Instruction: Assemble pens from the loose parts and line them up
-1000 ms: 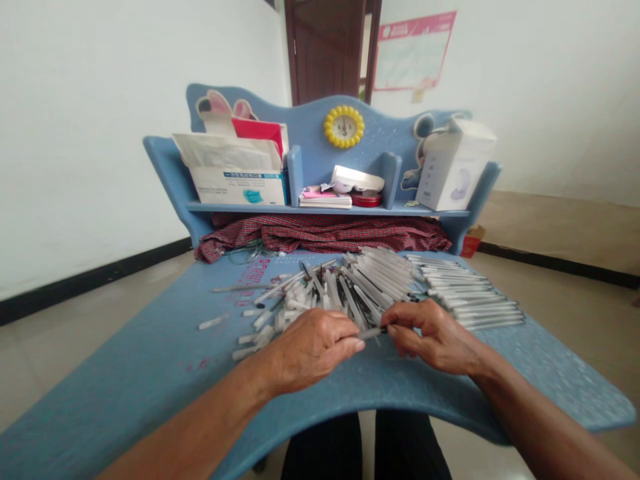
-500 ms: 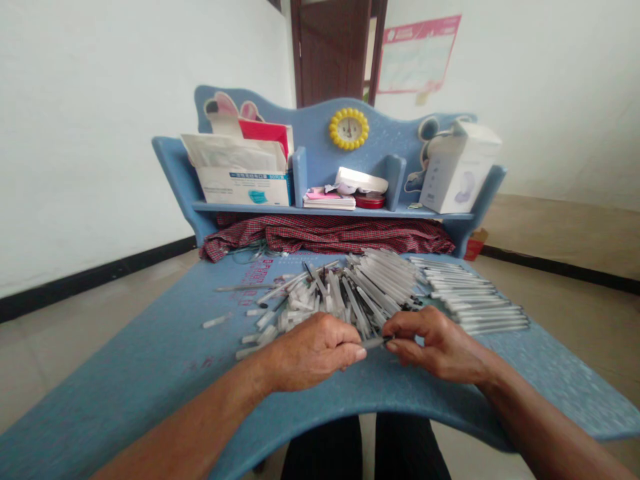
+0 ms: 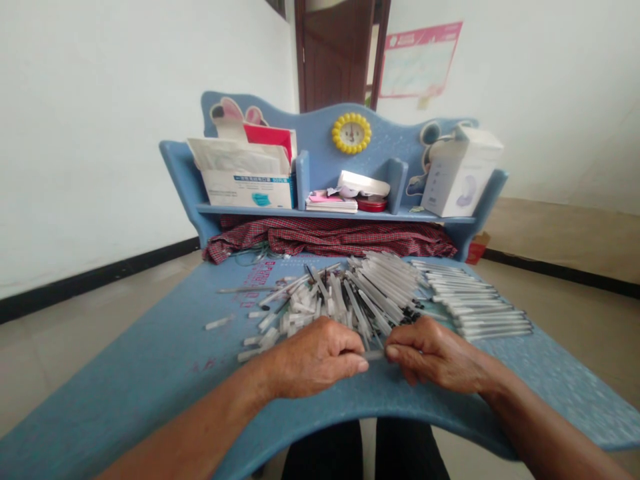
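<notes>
Head view: both hands [image 3: 320, 357] [image 3: 435, 353], palms down, pinch a translucent pen piece [image 3: 375, 355] between their fingers.

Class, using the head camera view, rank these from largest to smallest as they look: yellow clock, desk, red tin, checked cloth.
1. Desk
2. Checked cloth
3. Yellow clock
4. Red tin, its top partly hidden

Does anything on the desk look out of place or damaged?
One small whitish piece lies by itself left of the jumbled pen parts, and a thin rod sticks out leftward; both look stray against the neat row of pens. No damage shows.
</notes>
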Action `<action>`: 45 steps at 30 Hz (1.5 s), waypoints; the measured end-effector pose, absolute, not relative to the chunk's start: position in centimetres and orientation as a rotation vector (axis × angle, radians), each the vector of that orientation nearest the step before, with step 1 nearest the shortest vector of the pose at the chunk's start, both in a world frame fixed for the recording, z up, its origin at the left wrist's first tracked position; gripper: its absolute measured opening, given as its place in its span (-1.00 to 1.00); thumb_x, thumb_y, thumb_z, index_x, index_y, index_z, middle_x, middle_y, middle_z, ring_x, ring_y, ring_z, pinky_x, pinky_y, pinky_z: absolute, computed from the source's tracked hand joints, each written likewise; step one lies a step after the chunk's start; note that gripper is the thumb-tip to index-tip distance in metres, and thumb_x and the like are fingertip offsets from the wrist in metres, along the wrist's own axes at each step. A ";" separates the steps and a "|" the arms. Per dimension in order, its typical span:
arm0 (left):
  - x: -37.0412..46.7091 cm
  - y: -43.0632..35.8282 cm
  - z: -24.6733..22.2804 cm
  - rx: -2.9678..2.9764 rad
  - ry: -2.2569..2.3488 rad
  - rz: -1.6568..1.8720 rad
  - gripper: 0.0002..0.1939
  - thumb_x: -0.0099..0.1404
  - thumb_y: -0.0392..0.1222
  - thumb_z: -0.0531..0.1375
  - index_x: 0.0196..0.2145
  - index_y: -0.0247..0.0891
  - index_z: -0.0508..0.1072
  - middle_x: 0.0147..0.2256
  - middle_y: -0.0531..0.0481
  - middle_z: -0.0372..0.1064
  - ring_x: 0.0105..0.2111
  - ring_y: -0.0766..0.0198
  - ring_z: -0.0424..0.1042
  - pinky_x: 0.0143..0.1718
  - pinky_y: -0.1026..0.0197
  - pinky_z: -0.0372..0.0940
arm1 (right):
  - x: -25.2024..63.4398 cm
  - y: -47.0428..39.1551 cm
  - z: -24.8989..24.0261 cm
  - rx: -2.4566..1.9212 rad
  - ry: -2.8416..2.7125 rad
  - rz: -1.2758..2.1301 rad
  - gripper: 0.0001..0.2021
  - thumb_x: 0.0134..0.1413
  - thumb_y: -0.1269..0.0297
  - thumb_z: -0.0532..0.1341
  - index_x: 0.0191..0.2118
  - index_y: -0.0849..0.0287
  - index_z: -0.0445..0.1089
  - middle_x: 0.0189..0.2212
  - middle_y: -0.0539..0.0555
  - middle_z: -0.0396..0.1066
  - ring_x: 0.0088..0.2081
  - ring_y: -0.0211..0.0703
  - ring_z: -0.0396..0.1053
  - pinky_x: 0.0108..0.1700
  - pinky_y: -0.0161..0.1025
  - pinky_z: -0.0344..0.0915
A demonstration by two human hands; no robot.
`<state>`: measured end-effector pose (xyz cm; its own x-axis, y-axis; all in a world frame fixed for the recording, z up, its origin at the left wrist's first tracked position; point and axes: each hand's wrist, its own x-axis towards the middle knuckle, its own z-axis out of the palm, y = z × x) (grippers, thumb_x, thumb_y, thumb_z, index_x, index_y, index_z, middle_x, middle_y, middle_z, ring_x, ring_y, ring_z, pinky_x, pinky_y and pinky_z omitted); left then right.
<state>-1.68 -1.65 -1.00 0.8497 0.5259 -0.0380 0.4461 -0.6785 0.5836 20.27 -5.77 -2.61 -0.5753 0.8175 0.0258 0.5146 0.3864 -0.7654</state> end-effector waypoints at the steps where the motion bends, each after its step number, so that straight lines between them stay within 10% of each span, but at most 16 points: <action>1: -1.7 -1.7 -1.1 2.426 0.713 0.188 -0.81 0.22 -0.24 0.09 -0.50 -0.31 0.40 -0.53 0.10 0.25 -0.49 0.38 0.25 -0.45 0.35 0.08 | 20.3 -5.8 -2.6 -1.159 -2.242 1.041 -0.62 0.22 0.12 0.05 -0.56 0.22 0.23 -0.67 -0.07 0.23 -0.62 -0.39 0.14 -0.57 -0.43 0.04; 8: -1.6 -1.6 -1.2 2.411 0.728 0.219 -0.81 0.23 -0.21 0.08 -0.45 -0.32 0.43 -0.54 0.10 0.23 -0.49 0.39 0.24 -0.46 0.36 0.06 | 21.0 -5.7 -2.6 -1.209 -2.165 0.854 -0.74 0.10 0.09 0.18 -0.24 0.21 0.36 -0.59 -0.06 0.28 -0.53 -0.32 0.22 -0.51 -0.40 0.11; 15: -1.6 -1.7 -0.9 2.448 0.719 0.192 -0.81 0.24 -0.21 0.08 -0.48 -0.32 0.40 -0.53 0.10 0.21 -0.48 0.39 0.24 -0.45 0.36 0.06 | 20.6 -5.7 -3.1 -1.139 -2.224 0.877 -0.62 0.24 0.12 0.01 -0.52 0.22 0.27 -0.65 -0.05 0.23 -0.58 -0.36 0.19 -0.53 -0.40 0.09; 21: -1.7 -1.8 -0.9 2.434 0.732 0.223 -0.81 0.23 -0.22 0.08 -0.49 -0.31 0.38 -0.55 0.12 0.18 -0.50 0.40 0.23 -0.47 0.36 0.05 | 20.9 -5.7 -2.7 -1.198 -2.189 0.788 -0.72 0.14 0.06 0.14 -0.28 0.21 0.35 -0.56 -0.04 0.29 -0.52 -0.31 0.23 -0.51 -0.40 0.11; 45: -1.7 -2.0 -1.2 2.407 0.737 0.245 -0.83 0.21 -0.22 0.13 -0.49 -0.30 0.42 -0.56 0.12 0.20 -0.50 0.40 0.24 -0.44 0.37 0.10 | 20.7 -5.8 -3.0 -1.168 -2.276 0.849 -0.64 0.22 0.06 0.03 -0.45 0.21 0.32 -0.60 -0.06 0.19 -0.54 -0.35 0.13 -0.51 -0.38 0.05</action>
<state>-1.66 -1.96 -1.19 0.8287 0.5597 0.0001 0.4485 -0.6642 0.5981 20.67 -5.77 -3.03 -0.5448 0.8320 0.1049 0.5603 0.4541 -0.6927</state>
